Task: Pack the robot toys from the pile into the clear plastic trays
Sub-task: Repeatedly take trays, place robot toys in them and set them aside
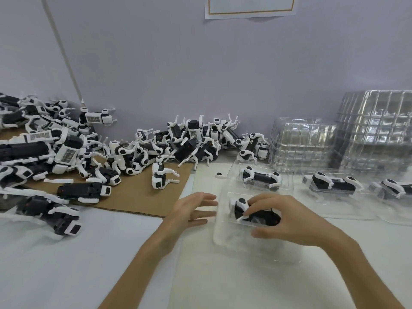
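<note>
Right hand (287, 217): I have fingers and thumb curled round a black-and-white robot toy (256, 216), which sits in the near pocket of a clear plastic tray (223, 237). Left hand (194, 210): fingers straight and spread, holding nothing, just beside the tray's left edge. The pile (89, 148) lies on cardboard (138, 195) at left. Stacked trays (303, 141) stand behind.

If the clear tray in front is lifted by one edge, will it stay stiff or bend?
Likely bends: the near clear tray looks thin-walled. It seems light, so it may slide on the smooth table. The robot toy inside could shift.
</note>
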